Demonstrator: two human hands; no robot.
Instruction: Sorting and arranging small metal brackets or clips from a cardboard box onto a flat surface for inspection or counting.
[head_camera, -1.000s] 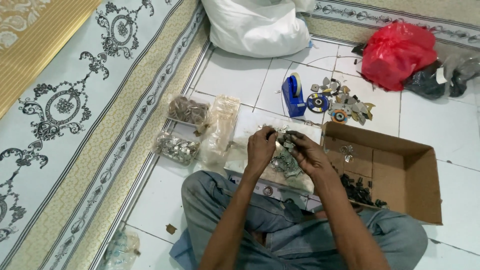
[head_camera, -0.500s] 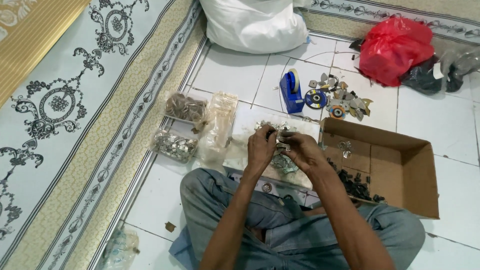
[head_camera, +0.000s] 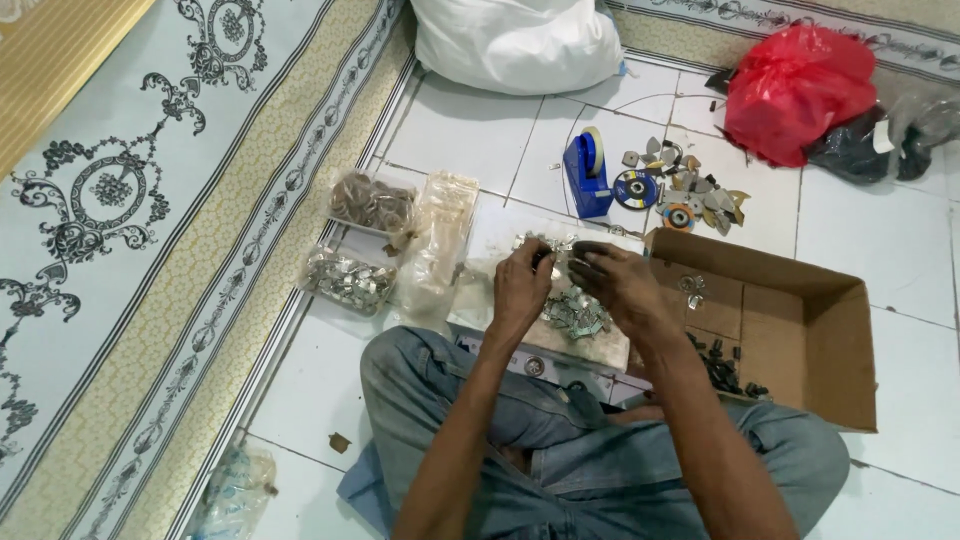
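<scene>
Glossy white floor tiles (head_camera: 890, 260), a matt brown cardboard box (head_camera: 815, 335), shiny metal pieces (head_camera: 575, 312), crinkled red plastic bag (head_camera: 795, 90).

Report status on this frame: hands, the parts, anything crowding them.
Left hand and right hand together over white board, pinching something small; grip unclear. Small metal pieces piled beneath. Open cardboard box at right, clear bags at left.

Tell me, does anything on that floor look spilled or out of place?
Mostly it looks sorted. The oddities: loose metal bits and small discs lie scattered on the tiles beside the blue tape dispenser, outside any bag, and the cardboard box sits askew with one side flap folded flat. Both hands, left hand and right hand, work over small metal pieces.
</scene>
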